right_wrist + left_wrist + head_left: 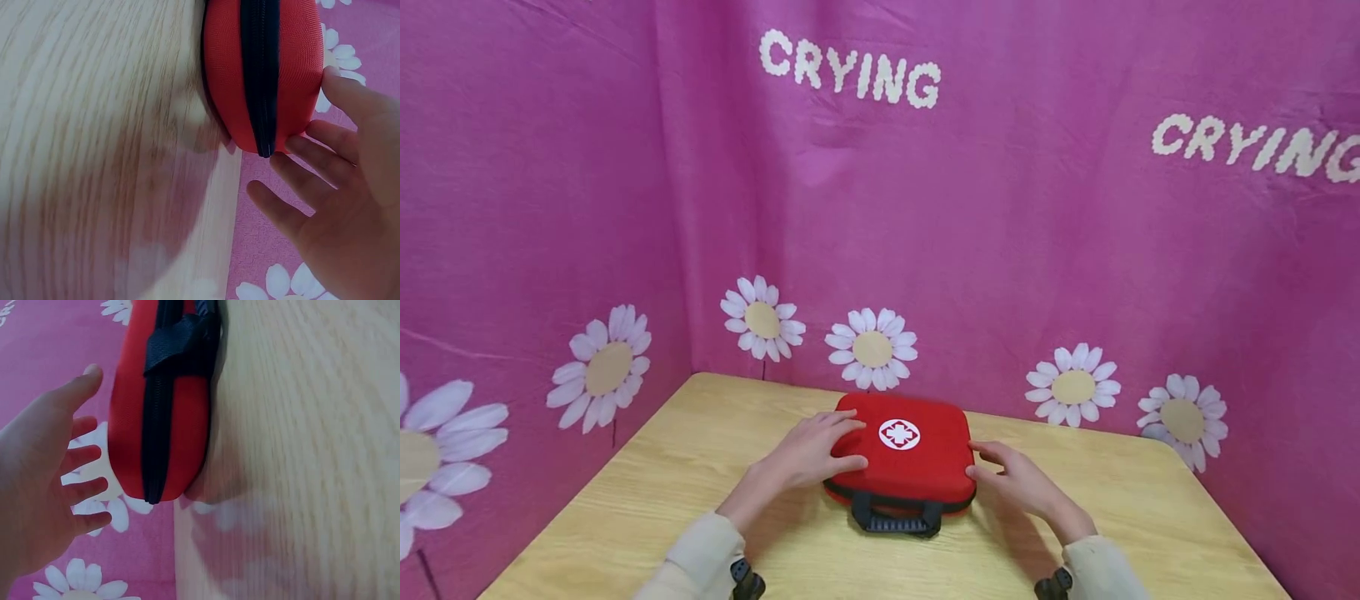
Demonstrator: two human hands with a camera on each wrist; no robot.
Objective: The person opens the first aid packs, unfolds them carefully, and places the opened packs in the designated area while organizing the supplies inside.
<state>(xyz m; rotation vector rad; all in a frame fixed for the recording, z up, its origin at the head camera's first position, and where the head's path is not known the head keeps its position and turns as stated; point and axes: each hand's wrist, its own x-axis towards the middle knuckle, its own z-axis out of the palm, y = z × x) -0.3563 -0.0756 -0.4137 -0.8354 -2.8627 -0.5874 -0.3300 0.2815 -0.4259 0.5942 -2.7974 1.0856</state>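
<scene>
A red zippered first-aid case [917, 467] lies flat on the wooden table, a white round emblem with a cross on its lid. Its black handle [897, 523] faces the person. Over the case's left side is the left hand [816, 450], fingers spread; in the left wrist view a gap shows between its fingertips and the red side [128, 431]. At the right edge is the right hand [1011, 477], thumb and fingertips at the case's corner, the fingers loosely bent. A black zipper [261, 75] runs round the case and looks closed.
The light wooden table [700, 450] meets a pink cloth backdrop [985, 250] at its back and left. White daisies and the word "CRYING" are printed on the cloth. Dark wrist devices [747, 579] sit at both sleeves.
</scene>
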